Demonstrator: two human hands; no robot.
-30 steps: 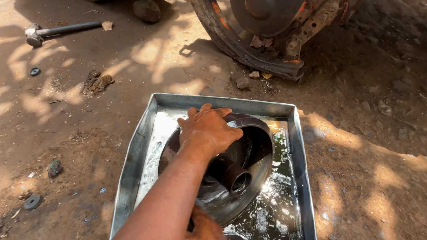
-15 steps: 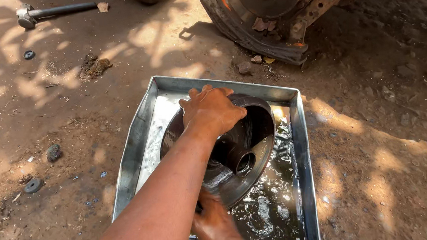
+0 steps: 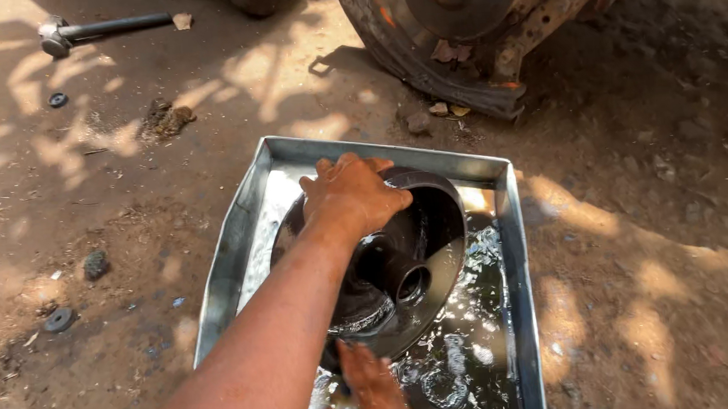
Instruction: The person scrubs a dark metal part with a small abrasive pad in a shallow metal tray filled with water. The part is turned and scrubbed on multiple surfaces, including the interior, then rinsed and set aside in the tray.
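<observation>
A: What grips the dark hub?
B: The left hand clasps its upper rim, tilting it inside the metal tray; the right hand, fingers loose, washes near its lower edge, in oily liquid.

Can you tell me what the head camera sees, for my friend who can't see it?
The left hand grips a dark round metal hub tilted in a metal tray of liquid. The right hand touches its lower edge, on dirt ground.
</observation>
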